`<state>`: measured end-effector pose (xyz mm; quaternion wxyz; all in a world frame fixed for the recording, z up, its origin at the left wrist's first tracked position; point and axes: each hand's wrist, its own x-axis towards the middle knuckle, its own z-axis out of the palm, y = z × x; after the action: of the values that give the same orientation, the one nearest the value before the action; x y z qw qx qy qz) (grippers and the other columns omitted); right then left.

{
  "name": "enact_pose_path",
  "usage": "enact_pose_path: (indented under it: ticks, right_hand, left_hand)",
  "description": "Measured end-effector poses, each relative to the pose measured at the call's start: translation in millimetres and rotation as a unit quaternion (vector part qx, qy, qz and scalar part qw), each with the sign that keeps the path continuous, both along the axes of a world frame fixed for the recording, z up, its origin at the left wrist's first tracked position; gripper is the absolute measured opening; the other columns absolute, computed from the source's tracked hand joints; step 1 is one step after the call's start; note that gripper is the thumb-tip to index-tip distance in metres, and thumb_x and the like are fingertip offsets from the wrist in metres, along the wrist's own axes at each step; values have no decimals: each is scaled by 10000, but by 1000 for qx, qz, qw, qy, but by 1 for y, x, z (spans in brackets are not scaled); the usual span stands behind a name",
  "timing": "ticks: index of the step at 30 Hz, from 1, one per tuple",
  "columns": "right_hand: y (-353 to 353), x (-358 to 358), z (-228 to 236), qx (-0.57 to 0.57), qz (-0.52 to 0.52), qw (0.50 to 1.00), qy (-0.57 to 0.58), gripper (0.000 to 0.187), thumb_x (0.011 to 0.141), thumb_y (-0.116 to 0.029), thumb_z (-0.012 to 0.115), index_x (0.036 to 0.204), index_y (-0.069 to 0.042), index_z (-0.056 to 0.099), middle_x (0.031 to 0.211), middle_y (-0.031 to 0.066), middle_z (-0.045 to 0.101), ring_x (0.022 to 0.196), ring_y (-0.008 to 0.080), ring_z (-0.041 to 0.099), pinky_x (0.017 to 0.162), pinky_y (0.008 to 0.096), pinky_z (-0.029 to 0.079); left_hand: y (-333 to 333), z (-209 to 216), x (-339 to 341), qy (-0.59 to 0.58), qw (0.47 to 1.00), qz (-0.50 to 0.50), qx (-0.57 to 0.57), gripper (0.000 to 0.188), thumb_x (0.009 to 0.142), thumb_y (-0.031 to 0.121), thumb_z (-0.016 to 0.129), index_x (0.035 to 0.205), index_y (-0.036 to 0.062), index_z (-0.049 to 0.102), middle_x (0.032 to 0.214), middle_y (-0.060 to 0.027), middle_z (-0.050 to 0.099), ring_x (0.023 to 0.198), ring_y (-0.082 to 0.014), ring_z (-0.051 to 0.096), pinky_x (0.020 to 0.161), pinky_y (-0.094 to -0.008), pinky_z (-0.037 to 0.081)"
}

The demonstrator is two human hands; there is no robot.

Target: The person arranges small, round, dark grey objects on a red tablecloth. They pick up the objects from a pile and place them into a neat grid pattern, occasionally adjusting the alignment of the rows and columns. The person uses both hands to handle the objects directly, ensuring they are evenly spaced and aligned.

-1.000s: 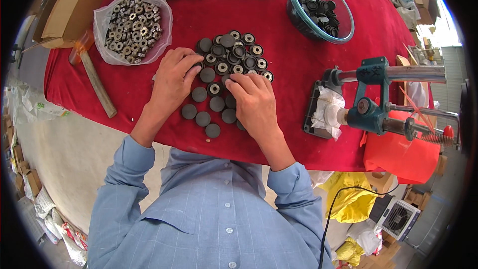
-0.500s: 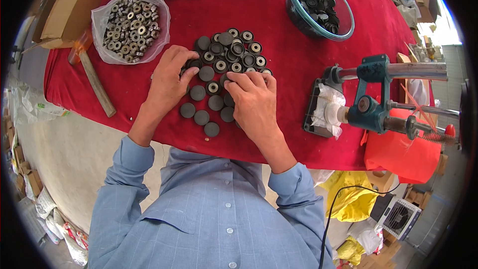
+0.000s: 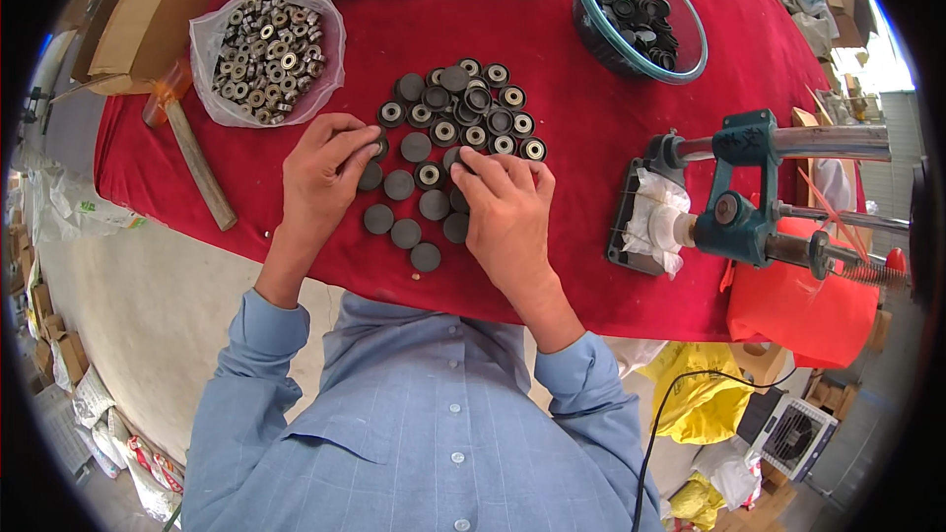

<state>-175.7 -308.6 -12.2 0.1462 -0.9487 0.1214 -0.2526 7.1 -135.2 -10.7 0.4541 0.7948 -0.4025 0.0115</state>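
Observation:
Many round black caps lie in a loose group on the red cloth in front of me. Some show a metal bearing point(image 3: 429, 174) seated inside, while others lie with a plain dark face point(image 3: 399, 184) up. At the group's left edge, my left hand point(image 3: 323, 175) pinches a black cap point(image 3: 379, 148), whose metal centre partly shows beside the fingertips. My right hand point(image 3: 507, 212) is at the right side, thumb and fingers closed on the rim of another black cap point(image 3: 451, 157). Its fingers hide part of that cap.
A clear plastic bag of loose bearings point(image 3: 266, 59) sits at the far left, near a wooden-handled hammer point(image 3: 200, 163) and a cardboard box point(image 3: 163, 15). A clear bowl of black caps point(image 3: 703, 51) stands far right. The green hand press point(image 3: 734, 192) occupies the right side.
My left hand has drawn slightly back and left with a cap in its fingers. The right hand remains at the group's right side. The view has shifted a little.

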Motion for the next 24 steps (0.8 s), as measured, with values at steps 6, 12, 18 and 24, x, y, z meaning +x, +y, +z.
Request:
enact_pose_path:
  ticks: [6,12,18,24]
  right_hand:
    - [-36,12,12,85,-49,994,-38,345,926,-52,745,1270,-83,746,1150,78,747,1037,302,700,978,474,499]
    - [-53,49,11,60,-103,993,-13,335,960,-177,804,1278,-84,757,1120,93,724,1036,297,686,962,482,486]
    - [-53,61,0,40,-95,995,12,346,940,-209,837,1260,-96,771,1128,80,714,1057,296,675,954,487,471]
    - [-55,66,1,92,-88,992,6,333,927,-149,839,1241,-89,744,1121,95,720,1089,314,687,944,488,493]
  left_hand:
    - [4,-10,-1,-109,993,-36,34,265,909,26,832,1171,64,825,1187,-105,752,1063,-290,738,869,-385,606]
    - [15,-14,-17,-158,984,-24,73,338,944,68,799,1282,67,793,1329,-97,747,1171,-316,714,964,-441,575]
    - [26,-19,-23,-193,974,-19,119,405,961,114,780,1365,97,767,1448,-67,712,1265,-297,675,1033,-461,510]
    - [27,-20,-25,-205,970,-18,129,434,949,112,780,1382,102,758,1453,-61,700,1282,-294,659,1049,-475,481]
